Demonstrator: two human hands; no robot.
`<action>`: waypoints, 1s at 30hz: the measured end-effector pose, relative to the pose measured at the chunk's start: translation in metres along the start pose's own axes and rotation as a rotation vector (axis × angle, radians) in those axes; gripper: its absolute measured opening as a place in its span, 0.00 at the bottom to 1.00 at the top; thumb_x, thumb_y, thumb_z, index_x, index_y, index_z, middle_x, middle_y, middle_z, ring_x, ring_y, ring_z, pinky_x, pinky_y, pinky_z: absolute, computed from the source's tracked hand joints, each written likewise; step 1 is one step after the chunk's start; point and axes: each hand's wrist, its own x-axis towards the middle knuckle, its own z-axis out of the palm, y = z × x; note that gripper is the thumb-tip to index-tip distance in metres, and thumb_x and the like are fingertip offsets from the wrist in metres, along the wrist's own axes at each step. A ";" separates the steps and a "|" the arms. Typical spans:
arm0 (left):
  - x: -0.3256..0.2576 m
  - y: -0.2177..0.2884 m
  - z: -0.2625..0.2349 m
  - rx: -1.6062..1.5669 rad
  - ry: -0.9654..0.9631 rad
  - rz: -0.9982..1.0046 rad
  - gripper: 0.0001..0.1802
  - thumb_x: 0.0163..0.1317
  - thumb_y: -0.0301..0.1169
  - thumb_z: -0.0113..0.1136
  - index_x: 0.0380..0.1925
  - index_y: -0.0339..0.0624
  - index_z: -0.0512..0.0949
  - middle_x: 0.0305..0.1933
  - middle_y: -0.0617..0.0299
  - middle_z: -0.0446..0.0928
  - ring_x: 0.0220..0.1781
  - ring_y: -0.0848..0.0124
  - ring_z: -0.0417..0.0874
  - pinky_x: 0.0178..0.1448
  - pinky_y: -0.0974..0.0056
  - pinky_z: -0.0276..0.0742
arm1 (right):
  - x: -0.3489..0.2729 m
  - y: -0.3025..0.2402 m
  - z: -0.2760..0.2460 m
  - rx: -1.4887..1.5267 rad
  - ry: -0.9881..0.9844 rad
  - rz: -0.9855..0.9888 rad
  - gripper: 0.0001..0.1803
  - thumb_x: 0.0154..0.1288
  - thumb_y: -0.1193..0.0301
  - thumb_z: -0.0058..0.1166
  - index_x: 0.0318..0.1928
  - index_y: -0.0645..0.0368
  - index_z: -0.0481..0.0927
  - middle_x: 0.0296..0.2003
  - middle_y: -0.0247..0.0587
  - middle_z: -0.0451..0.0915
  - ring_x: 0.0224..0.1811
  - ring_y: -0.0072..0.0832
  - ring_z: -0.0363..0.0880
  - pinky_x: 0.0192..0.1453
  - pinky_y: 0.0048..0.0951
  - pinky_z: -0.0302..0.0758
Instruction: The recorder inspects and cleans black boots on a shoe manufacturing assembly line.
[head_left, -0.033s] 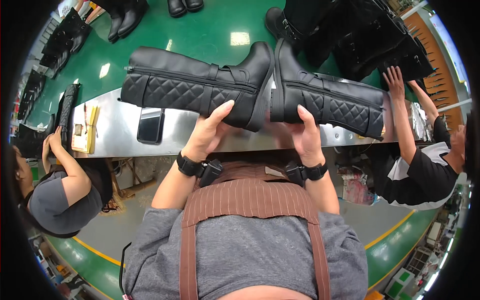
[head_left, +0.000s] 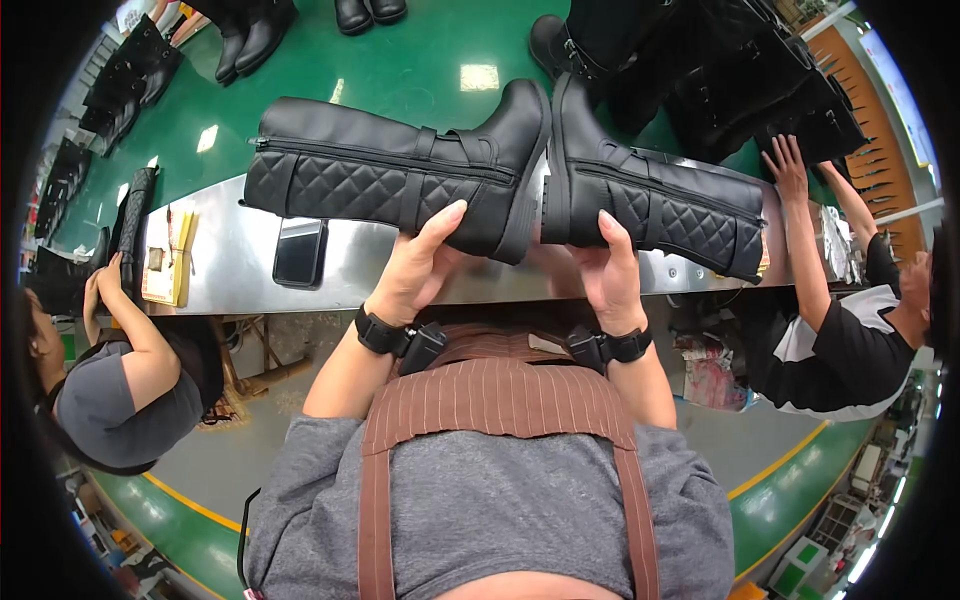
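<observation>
Left hand [head_left: 420, 270] gripping left boot [head_left: 390, 175], right hand [head_left: 605, 270] gripping right boot [head_left: 650, 200]; soles touching at 12 o'clock above table [head_left: 230, 260]; no change visible.

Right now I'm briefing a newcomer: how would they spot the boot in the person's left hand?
Find the steel bench edging the green belt. Above it, two tall black boots meet sole to sole. The left hand holds the left boot, its quilted shaft pointing left over a dark phone, unlike its twin, which points right.
</observation>
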 end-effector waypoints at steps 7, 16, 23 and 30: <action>-0.003 0.005 0.006 0.014 -0.009 0.105 0.19 0.67 0.35 0.56 0.56 0.39 0.73 0.55 0.58 0.77 0.56 0.66 0.79 0.61 0.54 0.75 | -0.011 0.003 0.011 -0.003 -0.075 -0.020 0.24 0.65 0.61 0.51 0.56 0.63 0.75 0.52 0.41 0.79 0.55 0.32 0.78 0.62 0.35 0.72; -0.009 0.002 0.004 0.019 -0.064 0.045 0.22 0.68 0.39 0.54 0.57 0.38 0.72 0.57 0.57 0.76 0.58 0.64 0.78 0.62 0.52 0.73 | -0.006 0.004 0.004 -0.009 -0.178 0.065 0.25 0.63 0.63 0.52 0.57 0.64 0.74 0.54 0.42 0.78 0.58 0.32 0.76 0.66 0.36 0.68; -0.001 0.003 -0.002 0.101 -0.084 0.094 0.24 0.63 0.31 0.59 0.59 0.36 0.71 0.57 0.58 0.75 0.60 0.63 0.75 0.66 0.55 0.69 | 0.000 0.011 -0.001 -0.159 -0.127 -0.096 0.23 0.60 0.76 0.53 0.57 0.65 0.73 0.55 0.42 0.76 0.61 0.35 0.72 0.67 0.40 0.68; 0.023 0.015 -0.019 0.355 -0.139 0.361 0.36 0.62 0.32 0.60 0.70 0.48 0.58 0.65 0.57 0.67 0.69 0.64 0.64 0.70 0.59 0.61 | 0.029 0.010 0.000 -0.816 -0.142 -0.559 0.30 0.69 0.69 0.49 0.70 0.57 0.60 0.61 0.47 0.70 0.62 0.33 0.70 0.68 0.32 0.65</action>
